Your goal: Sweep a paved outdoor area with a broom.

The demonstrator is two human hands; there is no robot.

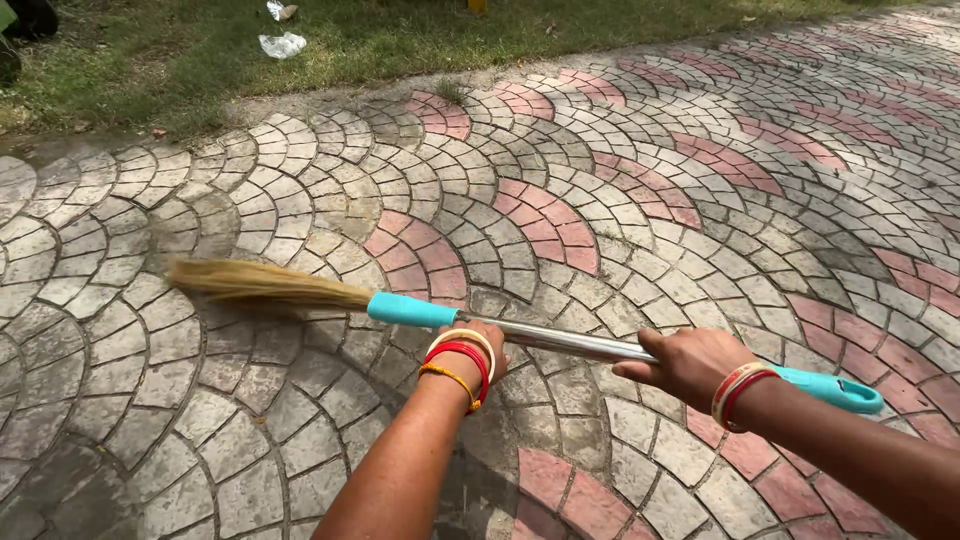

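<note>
I hold a broom with both hands across a paved path. Its straw head points left, low over the stones, blurred. A turquoise collar joins the straw to a shiny metal shaft, and a turquoise grip ends it at the right. My left hand wraps the shaft just behind the collar, with red, white and yellow bangles on the wrist. My right hand grips the shaft farther right, with red and white bangles.
The ground is grey and pink paving stones laid in fan patterns. A grass strip runs along the top edge, with white litter on it. Dark objects sit at the top left corner.
</note>
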